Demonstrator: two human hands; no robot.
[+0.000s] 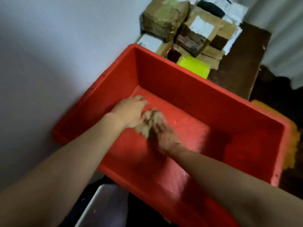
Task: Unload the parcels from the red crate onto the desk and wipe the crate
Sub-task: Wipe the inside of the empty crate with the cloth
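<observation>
Red crate [180, 89] fills mid frame, tilted across the view, its left side against a white wall [49, 54]. No parcels in it; only the hands and a cloth.

Left hand [131, 112]: inside the crate, palm down on the floor near the far-left corner. Fingers loosely bent, tips on the floor, nothing seen in its grip. Thumb side touches the cloth.

Cloth [150, 119]: beige, bunched, on the crate floor between the two hands.

Right hand [164, 136]: inside the crate just right of the left hand, laid over the near part of the cloth, fingers pointing far-left. Heavy motion blur, so cannot tell whether the fingers grip the cloth or just press it.

Both forearms reach in from the near edge over the crate's near rim.

Parcels [188, 30]: a pile of brown cartons and white bags on a dark desk [237, 71], beyond the crate's far rim. Some have white labels. A yellow pack [193, 66] sits at the near edge of the pile, just behind the rim.

Orange-yellow thing [293, 145] pokes out past the crate's right end, too blurred to name. Grey-white object [101, 207] lies below the crate's near rim, partly hidden.
</observation>
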